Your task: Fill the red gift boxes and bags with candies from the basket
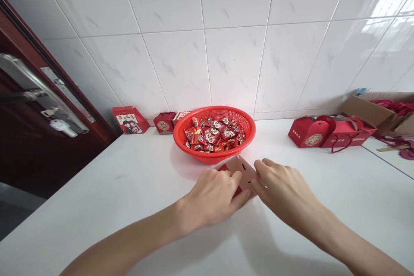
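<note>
Just in front of the red basket [214, 158], a partly folded card box [241, 170] with a pale inside and small dark slots is between my hands. My left hand [216, 194] is closed round its left and near side, partly covering it. My right hand [274, 181] pinches the right edge of the card with bent fingers. Many small red wrapped sweets [213, 133] lie in the basket.
Small red boxes [131, 120] stand along the tiled wall at the left. More red boxes with cords [331, 133] stand at the right, beside an open cardboard carton [386, 114]. A dark red door [29, 138] is at the left.
</note>
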`<state>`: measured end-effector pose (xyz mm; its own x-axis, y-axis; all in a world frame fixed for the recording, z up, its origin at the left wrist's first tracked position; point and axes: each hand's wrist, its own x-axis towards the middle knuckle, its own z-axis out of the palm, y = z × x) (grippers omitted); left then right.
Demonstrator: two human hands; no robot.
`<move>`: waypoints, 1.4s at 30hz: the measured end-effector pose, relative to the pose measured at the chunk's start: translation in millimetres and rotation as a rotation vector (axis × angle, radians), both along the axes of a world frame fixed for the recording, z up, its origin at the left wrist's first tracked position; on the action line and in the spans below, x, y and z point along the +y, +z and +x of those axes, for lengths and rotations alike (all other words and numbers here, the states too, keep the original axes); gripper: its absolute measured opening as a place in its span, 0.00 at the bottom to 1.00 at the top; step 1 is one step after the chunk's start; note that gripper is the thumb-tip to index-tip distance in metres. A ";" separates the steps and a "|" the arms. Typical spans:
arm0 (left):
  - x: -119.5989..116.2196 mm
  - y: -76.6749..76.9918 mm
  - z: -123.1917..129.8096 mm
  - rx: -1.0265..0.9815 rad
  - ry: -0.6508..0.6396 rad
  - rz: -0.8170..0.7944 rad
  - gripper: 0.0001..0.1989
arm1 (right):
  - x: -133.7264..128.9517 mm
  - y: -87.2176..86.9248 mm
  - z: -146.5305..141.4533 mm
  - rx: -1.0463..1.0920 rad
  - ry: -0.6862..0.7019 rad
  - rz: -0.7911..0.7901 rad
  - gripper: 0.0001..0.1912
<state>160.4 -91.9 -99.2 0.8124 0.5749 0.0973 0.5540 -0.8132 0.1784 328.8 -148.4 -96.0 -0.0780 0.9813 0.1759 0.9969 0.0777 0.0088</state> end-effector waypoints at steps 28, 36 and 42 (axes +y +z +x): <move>30.6 14.1 -79.5 -0.170 0.253 -0.506 0.29 | 25.2 -2.2 18.4 0.999 0.469 -0.581 0.14; 50.7 6.3 -84.0 -0.246 0.219 -0.784 0.38 | 30.3 -8.4 23.6 1.051 0.490 -0.662 0.17; 38.7 12.2 -87.6 -0.220 0.189 -0.679 0.25 | 45.5 -17.4 35.1 1.101 0.462 -0.688 0.25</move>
